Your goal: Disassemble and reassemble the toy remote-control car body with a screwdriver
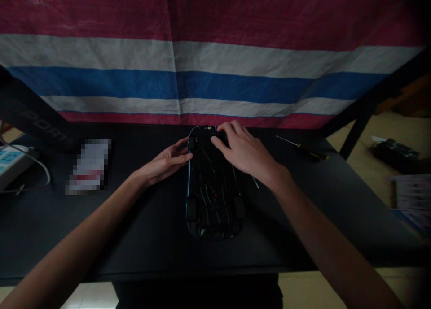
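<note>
A toy car (210, 179) lies upside down on the dark table, its black underside and wheels facing up and a thin blue edge showing along its left side. My left hand (166, 163) grips that left side near the far end, thumb on the edge and the other fingers partly hidden against the body. Over the far right corner, my right hand (244, 148) is bent around the car, covering the wheel there. A thin metal rod (256, 182) pokes out beside my right forearm; its other end is hidden.
To the right lies a screwdriver (314, 153) with a dark and yellow handle. A blurred-out flat item (90, 165) and a white power strip (13, 163) are on the left. Striped sheeting (208, 84) hangs behind the table (141, 237); dark frame bars flank it.
</note>
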